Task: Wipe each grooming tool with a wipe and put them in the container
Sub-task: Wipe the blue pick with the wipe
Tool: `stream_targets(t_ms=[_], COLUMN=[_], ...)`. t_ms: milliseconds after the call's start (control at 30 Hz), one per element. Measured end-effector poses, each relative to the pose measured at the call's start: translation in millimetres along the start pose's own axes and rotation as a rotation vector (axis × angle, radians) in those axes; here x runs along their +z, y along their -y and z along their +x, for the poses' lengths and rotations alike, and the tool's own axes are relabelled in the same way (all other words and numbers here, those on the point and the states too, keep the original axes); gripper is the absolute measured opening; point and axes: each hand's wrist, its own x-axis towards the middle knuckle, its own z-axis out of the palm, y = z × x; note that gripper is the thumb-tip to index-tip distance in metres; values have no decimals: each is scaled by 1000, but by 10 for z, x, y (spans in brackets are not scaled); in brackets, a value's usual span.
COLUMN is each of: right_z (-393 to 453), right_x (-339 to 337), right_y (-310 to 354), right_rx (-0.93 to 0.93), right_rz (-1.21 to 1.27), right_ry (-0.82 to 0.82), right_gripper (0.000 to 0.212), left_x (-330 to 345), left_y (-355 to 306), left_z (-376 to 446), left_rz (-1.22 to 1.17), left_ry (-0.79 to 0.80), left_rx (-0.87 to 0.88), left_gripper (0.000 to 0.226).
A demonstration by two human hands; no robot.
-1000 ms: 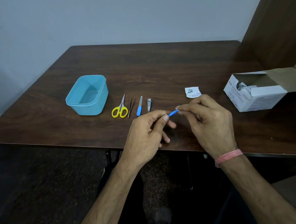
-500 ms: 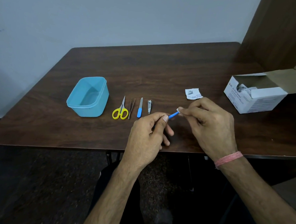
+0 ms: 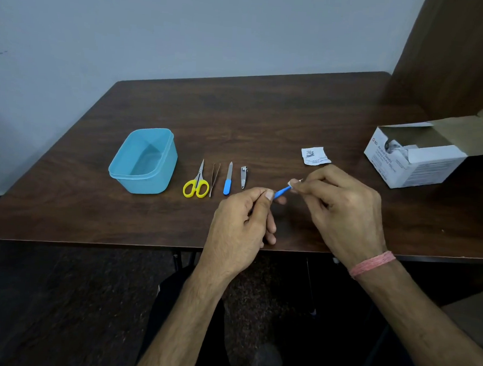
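My left hand (image 3: 242, 225) pinches the blue handle of a small grooming tool (image 3: 282, 192) above the table's front edge. My right hand (image 3: 337, 207) pinches a white wipe (image 3: 292, 183) around the tool's far end; a thin metal tip pokes out past the fingers. To the left on the table lie yellow-handled scissors (image 3: 197, 184), tweezers (image 3: 214, 178), a blue-handled nail file (image 3: 228, 179) and a nail clipper (image 3: 243, 176), side by side. An empty light-blue container (image 3: 143, 161) stands left of them.
A torn white wipe wrapper (image 3: 314, 156) lies behind my right hand. An open white box of alcohol swabs (image 3: 415, 161) sits at the table's right side. The dark wooden table (image 3: 266, 114) stands against a pale wall, with a brown panel at the far right.
My right hand with the wipe has slid slightly along the tool toward its far end, and the metal tip now shows. My left hand keeps its hold.
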Motion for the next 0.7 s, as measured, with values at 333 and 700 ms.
stream_targets(t_ms=[333,700], right_z=[7,33], right_x=[4,27], right_y=[28,8], right_rx=[3,36], right_rz=[-24,-32], right_ry=[-16,-39], right_gripper=[15,18], left_x=[8,20], left_y=[-17,-3], left_z=[-7,1], left_rz=[101,100], left_ry=[-34,-51], left_rx=[21,36], left_gripper=[43,44])
